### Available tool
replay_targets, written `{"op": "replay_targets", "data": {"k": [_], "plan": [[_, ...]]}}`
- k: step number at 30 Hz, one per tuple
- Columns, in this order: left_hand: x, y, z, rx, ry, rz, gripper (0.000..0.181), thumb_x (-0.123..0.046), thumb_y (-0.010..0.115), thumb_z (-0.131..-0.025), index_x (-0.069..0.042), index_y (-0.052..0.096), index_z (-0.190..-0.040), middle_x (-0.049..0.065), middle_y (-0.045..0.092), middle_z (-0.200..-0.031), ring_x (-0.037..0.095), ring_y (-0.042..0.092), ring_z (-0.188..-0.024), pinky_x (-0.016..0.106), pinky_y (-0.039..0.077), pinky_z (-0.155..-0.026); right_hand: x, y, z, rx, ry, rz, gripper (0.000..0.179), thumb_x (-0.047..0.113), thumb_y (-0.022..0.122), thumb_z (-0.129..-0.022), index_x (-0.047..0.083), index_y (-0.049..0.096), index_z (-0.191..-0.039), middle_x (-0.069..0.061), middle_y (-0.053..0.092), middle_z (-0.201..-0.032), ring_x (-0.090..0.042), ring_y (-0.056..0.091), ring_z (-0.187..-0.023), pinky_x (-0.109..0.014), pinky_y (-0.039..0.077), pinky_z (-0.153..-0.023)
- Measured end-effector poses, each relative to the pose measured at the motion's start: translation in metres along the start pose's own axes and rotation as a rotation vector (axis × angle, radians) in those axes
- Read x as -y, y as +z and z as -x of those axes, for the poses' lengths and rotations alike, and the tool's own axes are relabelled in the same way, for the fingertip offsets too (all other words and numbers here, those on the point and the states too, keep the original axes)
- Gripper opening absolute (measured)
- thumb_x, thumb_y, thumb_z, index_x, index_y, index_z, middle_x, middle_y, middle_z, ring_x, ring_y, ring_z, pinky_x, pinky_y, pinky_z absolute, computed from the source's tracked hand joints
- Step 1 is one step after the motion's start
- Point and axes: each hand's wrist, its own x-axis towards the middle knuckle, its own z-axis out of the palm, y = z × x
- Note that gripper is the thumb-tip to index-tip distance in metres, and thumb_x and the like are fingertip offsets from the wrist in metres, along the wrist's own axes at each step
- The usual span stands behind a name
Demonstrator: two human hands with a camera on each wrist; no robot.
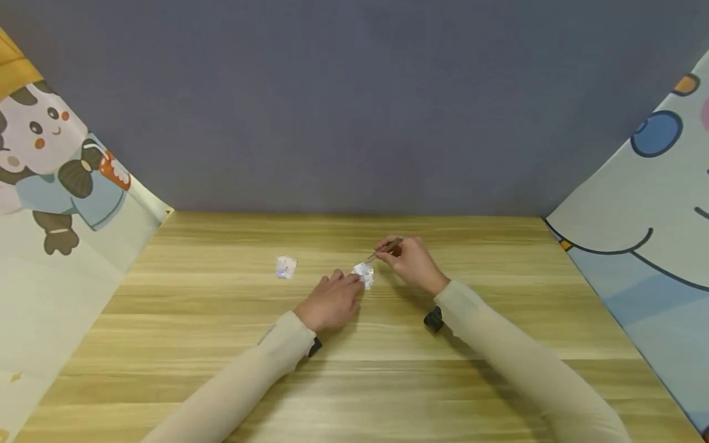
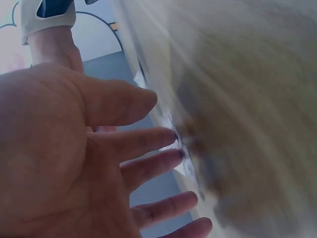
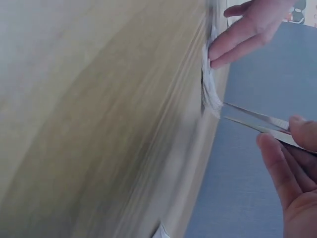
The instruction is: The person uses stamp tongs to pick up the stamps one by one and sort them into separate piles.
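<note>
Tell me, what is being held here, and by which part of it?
The right hand holds metal tweezers by their two prongs, behind the parted tips; the left hand touches shiny white material.

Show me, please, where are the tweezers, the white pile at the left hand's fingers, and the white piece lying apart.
Tweezers (image 3: 270,120), right wrist view: on the upper metal blade.
White pile (image 1: 367,275), head view: on its uncovered right part.
White piece (image 1: 286,267), head view: on its middle.

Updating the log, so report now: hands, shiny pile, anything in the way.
Left hand touching shiny pile, covering part of it. Right hand holding tweezers, tips apart beside pile's edge. Separate shiny bundle lies left, clear of both hands.
</note>
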Motion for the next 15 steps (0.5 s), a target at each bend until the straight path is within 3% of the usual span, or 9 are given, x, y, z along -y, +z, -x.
{"op": "replay_targets", "data": {"k": [8, 15], "plan": [[-0.0002, 0.001, -0.0043, 0.034, -0.019, -0.016, 0.05, -0.029, 0.053, -0.096, -0.014, 0.043, -0.143, 0.001, 0.037, -0.147, 0.025, 0.039, -0.123, 0.051, 0.035, -0.1, -0.0014, 0.007, -0.0055, 0.049, 0.026, -0.008, 0.007, 0.008, 0.07, -0.086, 0.004, 0.07, -0.092, 0.001, 0.068, -0.083, -0.01, 0.062, -0.072, -0.025, 0.053, -0.065], [0.0011, 0.0021, -0.0037, 0.037, -0.025, -0.017, 0.049, -0.029, 0.053, -0.096, -0.014, 0.044, -0.142, 0.002, 0.037, -0.147, 0.026, 0.039, -0.124, 0.052, 0.035, -0.1, -0.0034, 0.0076, -0.0063, 0.034, 0.031, -0.004, 0.006, 0.008, 0.068, -0.088, 0.004, 0.071, -0.091, 0.0, 0.068, -0.085, -0.01, 0.062, -0.073, -0.026, 0.052, -0.064]]}}
